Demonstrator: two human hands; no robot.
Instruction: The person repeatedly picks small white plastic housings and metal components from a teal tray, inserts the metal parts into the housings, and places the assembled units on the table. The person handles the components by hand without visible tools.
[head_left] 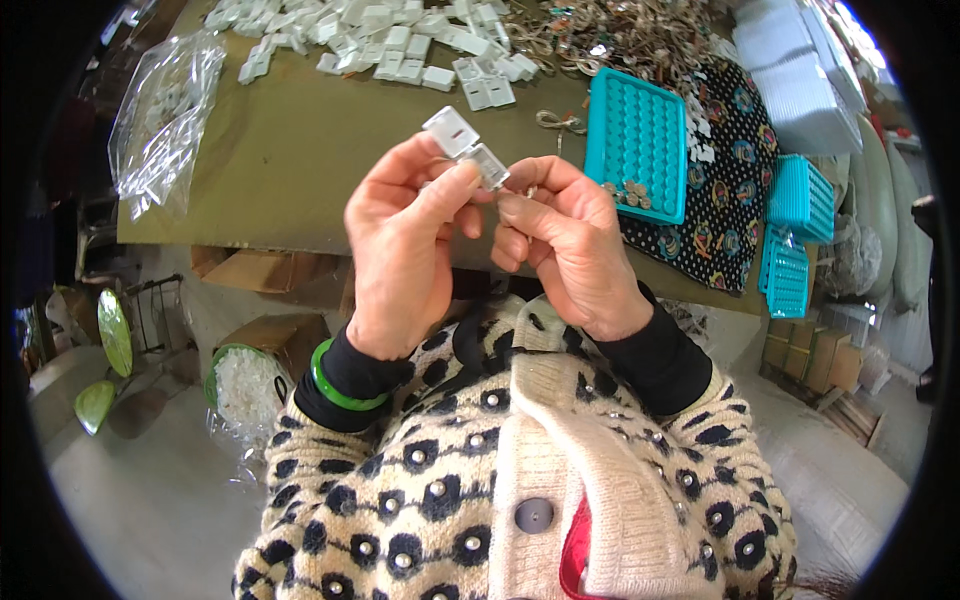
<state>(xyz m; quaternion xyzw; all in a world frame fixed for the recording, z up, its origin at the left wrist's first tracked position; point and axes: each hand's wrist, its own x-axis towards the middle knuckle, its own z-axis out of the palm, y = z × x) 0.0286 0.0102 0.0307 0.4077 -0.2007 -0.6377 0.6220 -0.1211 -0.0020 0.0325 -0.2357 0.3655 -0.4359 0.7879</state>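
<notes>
Over the table's near edge, my left hand pinches a small white hinged plastic case between thumb and fingers. The case is unfolded, its lid tilted up and away to the left. My right hand is closed at the case's lower right corner, thumb pressed against the forefinger. A bit of something pale shows between those fingers, too small to name. To the right of my hands is a teal tray with rows of round hollows, and several small brownish round pieces lie at its near end.
Many white cases are heaped at the back, beside a tangle of beige cords. A clear plastic bag lies left. Patterned dark cloth, stacked teal trays and white stacks line the right. A bin stands lower left.
</notes>
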